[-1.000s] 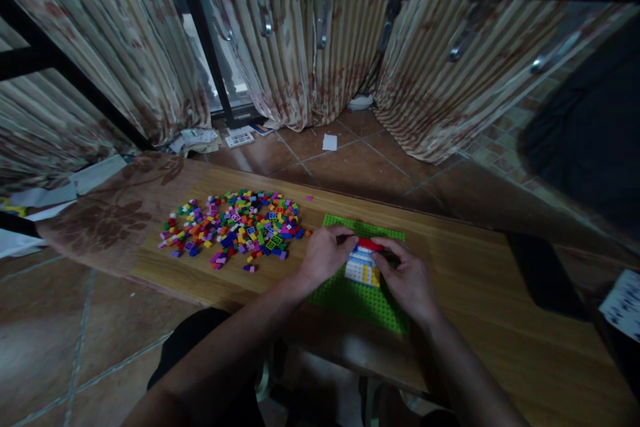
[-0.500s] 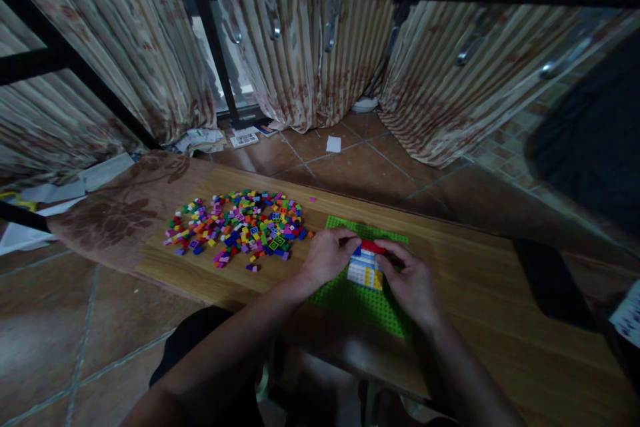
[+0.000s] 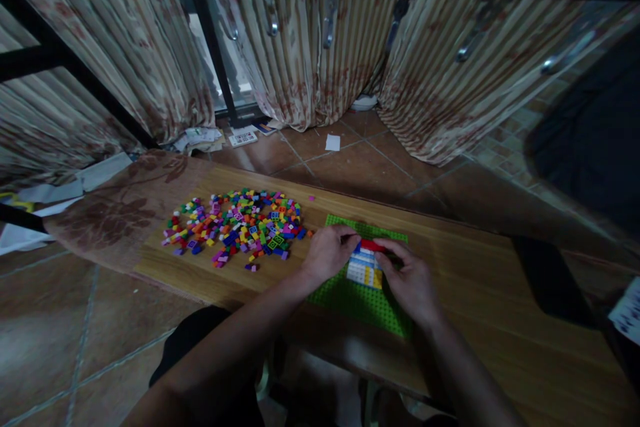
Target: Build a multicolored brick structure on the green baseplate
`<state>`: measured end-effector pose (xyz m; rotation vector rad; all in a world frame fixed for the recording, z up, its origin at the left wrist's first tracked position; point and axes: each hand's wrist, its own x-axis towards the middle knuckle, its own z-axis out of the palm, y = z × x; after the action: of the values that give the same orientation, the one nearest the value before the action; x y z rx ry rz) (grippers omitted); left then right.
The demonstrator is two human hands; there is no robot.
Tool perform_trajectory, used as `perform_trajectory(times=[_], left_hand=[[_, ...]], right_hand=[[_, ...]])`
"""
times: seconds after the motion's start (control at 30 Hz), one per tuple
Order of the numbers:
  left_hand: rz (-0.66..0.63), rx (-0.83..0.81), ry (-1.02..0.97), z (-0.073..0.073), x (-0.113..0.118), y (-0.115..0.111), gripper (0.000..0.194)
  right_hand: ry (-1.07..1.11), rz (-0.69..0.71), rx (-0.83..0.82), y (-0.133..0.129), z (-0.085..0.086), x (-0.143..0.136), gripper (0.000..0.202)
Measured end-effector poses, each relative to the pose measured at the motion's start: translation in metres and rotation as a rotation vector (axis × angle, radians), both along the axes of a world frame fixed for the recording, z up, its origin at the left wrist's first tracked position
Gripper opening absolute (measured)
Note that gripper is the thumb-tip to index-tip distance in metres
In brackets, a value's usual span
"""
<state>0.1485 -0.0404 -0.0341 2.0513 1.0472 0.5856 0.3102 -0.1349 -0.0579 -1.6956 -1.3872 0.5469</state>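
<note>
A small brick build (image 3: 364, 269) in white, light blue and yellow, with a dark blue piece at its upper left, sits on a green baseplate (image 3: 345, 307). Along its far edge runs a row of red bricks (image 3: 371, 245). My left hand (image 3: 329, 251) is closed at the left end of that row, thumb and forefinger pinched by the blue piece. From the other side, my right hand (image 3: 407, 273) grips the right end of the red row with bent fingers. The fingertips hide both ends of the row.
A wide pile of loose coloured bricks (image 3: 245, 223) lies on the wooden bench (image 3: 480, 293) to the left. One pink brick (image 3: 311, 198) sits apart near the far edge. On the right rests a dark flat object (image 3: 553, 283). Curtains (image 3: 320, 67) hang beyond the bench.
Both hands keep nearly the same place on the red row. The view has shifted very slightly.
</note>
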Motion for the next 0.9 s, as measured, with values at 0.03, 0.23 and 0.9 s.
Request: perform_trajectory(times=[0.03,0.23,0.9], left_hand=[[0.007,0.0,-0.002,0.0,0.0,0.0,0.025],[0.022,-0.029,-0.05,-0.006,0.003,0.001,0.024],[0.011,-0.158,-0.151,-0.001,-0.003,0.002,0.027]], right_hand=[[-0.007,-0.003,0.0,0.0,0.001,0.0,0.028],[-0.276,0.02,0.115,-0.002,0.007,-0.008,0.026],[-0.699,0.138,0.247,-0.006,0.004,-0.016,0.025]])
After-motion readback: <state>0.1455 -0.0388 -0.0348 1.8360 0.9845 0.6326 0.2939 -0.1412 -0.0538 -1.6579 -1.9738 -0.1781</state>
